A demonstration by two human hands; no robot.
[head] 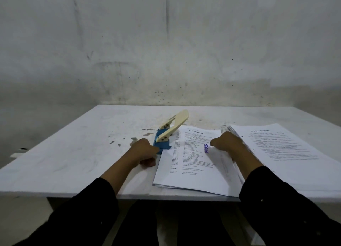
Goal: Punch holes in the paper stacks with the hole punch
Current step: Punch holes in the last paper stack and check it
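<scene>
Our left hand [144,149] curls fingers on the hole punch [167,133] base, mid-worktop [73,153] | right hand [227,146] fingers grip the paper stack [188,164] by the front edge | second stack [287,153] at right edge.

Hole punch [167,135] is set on the bench [73,153], toward the far middle. Just right of it, a paper stack [190,164] is laid, its left edge touching the punch base. A second stack [287,153] lies further right. Left hand [143,150] rests just nearside of the punch; right hand [227,144] on the first stack.
</scene>
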